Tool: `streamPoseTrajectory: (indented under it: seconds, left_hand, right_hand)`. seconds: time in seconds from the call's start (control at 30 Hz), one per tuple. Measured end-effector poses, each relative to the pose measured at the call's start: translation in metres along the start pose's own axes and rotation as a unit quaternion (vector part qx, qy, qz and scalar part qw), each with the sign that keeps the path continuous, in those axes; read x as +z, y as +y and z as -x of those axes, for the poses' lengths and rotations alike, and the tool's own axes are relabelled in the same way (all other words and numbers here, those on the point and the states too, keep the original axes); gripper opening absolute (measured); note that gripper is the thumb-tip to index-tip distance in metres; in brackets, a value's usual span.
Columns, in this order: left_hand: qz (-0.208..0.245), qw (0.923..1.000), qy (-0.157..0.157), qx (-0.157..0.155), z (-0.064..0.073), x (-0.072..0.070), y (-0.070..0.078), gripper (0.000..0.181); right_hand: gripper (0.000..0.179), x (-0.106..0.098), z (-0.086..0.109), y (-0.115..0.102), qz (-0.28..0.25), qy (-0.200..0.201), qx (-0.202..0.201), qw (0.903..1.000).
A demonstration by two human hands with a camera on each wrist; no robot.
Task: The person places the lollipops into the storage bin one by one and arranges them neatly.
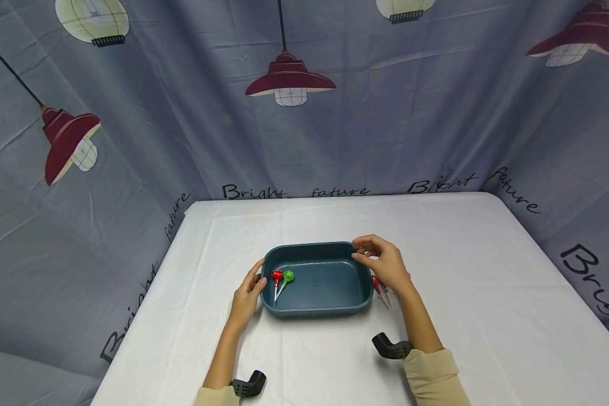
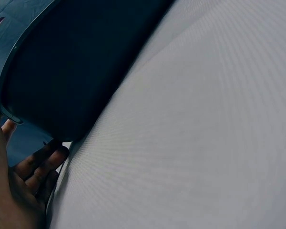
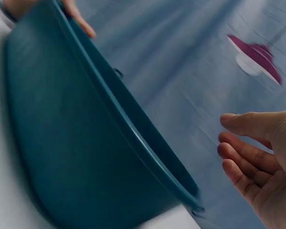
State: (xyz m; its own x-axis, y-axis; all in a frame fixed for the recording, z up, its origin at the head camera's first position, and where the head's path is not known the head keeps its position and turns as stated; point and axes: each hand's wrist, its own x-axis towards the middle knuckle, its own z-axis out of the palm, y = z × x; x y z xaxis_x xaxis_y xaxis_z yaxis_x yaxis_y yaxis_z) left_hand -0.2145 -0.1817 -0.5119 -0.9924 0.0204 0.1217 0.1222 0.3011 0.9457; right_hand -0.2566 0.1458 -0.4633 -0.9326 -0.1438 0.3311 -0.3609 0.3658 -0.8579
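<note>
A dark teal plastic tub stands on the white-covered table, with its long side toward me. A red lollipop and a green lollipop lie at its left end, sticks pointing toward me. My left hand grips the tub's left end, thumb at the rim and fingers along the outer wall. Over the far right corner is my right hand, fingers loosely bent, with nothing in it; the right wrist view shows it apart from the rim. Beside the tub's right wall lie red lollipops, partly hidden by my right wrist.
A white cloth covers the table. Behind it hangs a grey-blue curtain printed with lamps and lettering. Black wrist-camera mounts stick out from both forearms, low over the cloth.
</note>
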Motion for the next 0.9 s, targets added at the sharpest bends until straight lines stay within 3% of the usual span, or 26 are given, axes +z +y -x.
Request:
streamPoseTrajectory:
  seconds: [0.17, 0.27, 0.43, 0.53, 0.63, 0.73, 0.9]
  left_hand:
    - [-0.004, 1.0000, 0.000, 0.002, 0.000, 0.000, 0.000, 0.045]
    - [-0.006, 1.0000, 0.000, 0.002, 0.001, 0.000, 0.000, 0.045]
    - [-0.013, 0.9999, 0.000, 0.003, -0.001, 0.001, 0.000, 0.045]
    - [-0.014, 0.9999, -0.001, 0.004, -0.001, 0.001, 0.000, 0.045]
    - [-0.018, 0.9998, 0.000, 0.004, -0.002, 0.001, 0.000, 0.045]
    - [-0.022, 0.9998, 0.003, 0.004, -0.002, 0.000, -0.001, 0.045]
    - [-0.021, 0.9998, 0.007, 0.000, -0.001, 0.000, -0.001, 0.044]
  right_hand:
    - [0.030, -0.021, 0.009, 0.014, 0.012, 0.036, 0.024, 0.9990]
    - [0.031, -0.030, 0.014, 0.042, 0.010, 0.060, 0.030, 0.9977]
    - [0.033, -0.044, 0.022, 0.110, 0.050, 0.110, 0.026, 0.9923]
    - [0.034, -0.053, 0.030, 0.132, 0.078, 0.138, 0.034, 0.9867]
    - [0.034, -0.060, 0.040, 0.129, 0.080, 0.152, 0.061, 0.9832]
    - [0.036, -0.064, 0.050, 0.111, 0.061, 0.150, 0.100, 0.9817]
    - [0.039, -0.069, 0.060, 0.084, 0.079, 0.125, 0.160, 0.9760]
